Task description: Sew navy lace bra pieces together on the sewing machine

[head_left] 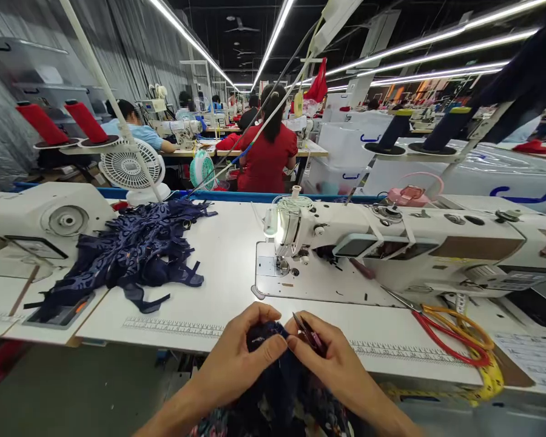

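My left hand (241,352) is closed around a small piece of dark navy lace fabric (262,337), held just in front of the white table's near edge. My right hand (334,364) meets it from the right and pinches small thread snips (307,331), their blades pointing up towards the fabric. More dark fabric hangs down between my forearms into my lap. A white sewing machine (391,252) stands on the table right behind my hands, its needle area (282,264) to the left.
A heap of navy lace pieces (136,249) lies on the table at left. Red-handled scissors (446,337) and a yellow tape measure (489,376) lie at right. A second machine (45,221) stands far left. Other workers sit at tables behind, one in a red top (267,152).
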A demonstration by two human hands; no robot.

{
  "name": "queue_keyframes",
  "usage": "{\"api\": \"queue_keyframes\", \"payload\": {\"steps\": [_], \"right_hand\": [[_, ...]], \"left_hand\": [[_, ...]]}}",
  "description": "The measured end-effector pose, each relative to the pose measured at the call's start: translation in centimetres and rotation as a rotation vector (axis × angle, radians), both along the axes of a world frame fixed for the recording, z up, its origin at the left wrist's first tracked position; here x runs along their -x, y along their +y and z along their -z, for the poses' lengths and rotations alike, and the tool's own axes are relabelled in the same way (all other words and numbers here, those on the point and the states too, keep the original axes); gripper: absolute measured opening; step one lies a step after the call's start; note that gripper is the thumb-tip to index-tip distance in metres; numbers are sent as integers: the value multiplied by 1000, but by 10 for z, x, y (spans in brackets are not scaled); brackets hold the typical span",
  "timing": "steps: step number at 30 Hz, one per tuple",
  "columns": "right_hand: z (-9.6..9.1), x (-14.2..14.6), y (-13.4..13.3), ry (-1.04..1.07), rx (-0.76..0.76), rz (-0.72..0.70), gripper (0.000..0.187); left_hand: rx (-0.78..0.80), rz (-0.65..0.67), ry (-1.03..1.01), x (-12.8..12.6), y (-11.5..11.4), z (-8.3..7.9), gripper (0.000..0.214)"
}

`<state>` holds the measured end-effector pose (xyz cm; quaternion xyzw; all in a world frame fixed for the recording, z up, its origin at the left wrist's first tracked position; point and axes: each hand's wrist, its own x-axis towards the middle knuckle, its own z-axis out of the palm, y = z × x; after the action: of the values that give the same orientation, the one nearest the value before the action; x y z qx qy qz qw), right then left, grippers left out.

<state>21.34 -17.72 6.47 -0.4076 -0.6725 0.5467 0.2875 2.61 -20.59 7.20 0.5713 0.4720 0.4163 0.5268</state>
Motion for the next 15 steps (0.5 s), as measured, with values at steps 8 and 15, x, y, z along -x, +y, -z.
{"api": "queue_keyframes", "payload": {"steps": [8,15], "right_hand": [[6,-7,-5,-97,-201,69,15],[7,-14,-4,-156,-436,-13,12]], "left_hand": [[147,55,-57,-6,5,14,20],[141,90,-30,-8,13,22,17]]}}
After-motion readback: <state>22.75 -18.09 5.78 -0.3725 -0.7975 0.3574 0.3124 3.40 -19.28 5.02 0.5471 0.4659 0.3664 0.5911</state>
